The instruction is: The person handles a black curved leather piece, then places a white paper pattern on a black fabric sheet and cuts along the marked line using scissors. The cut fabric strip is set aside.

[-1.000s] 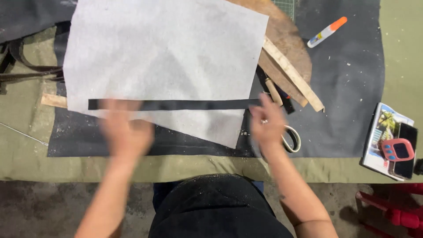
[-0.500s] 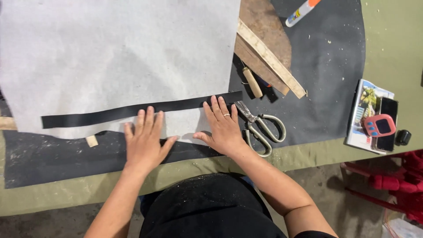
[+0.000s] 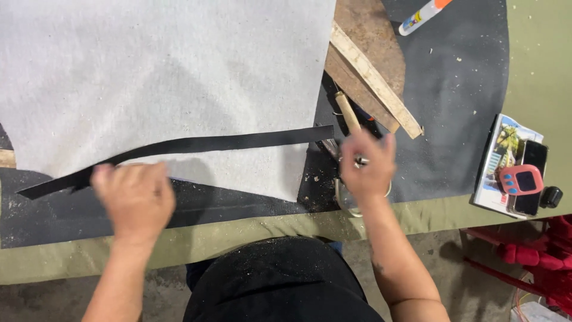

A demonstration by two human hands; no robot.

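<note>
Our right hand slid right onto the scissors, gripping them; our left hand rests loose on the black mat and green table.

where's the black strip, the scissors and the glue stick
black strip (image 3: 238, 142): head view, on the middle of the strip where it crosses the white sheet
scissors (image 3: 344, 200): head view, on the handle loop showing below the right hand
glue stick (image 3: 420, 12): head view, on its white body

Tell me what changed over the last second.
The right hand slid right onto the scissors. The left hand moved left near the black strip's lower end, which now droops off the white sheet. Wooden ruler and glue stick stayed.
</note>
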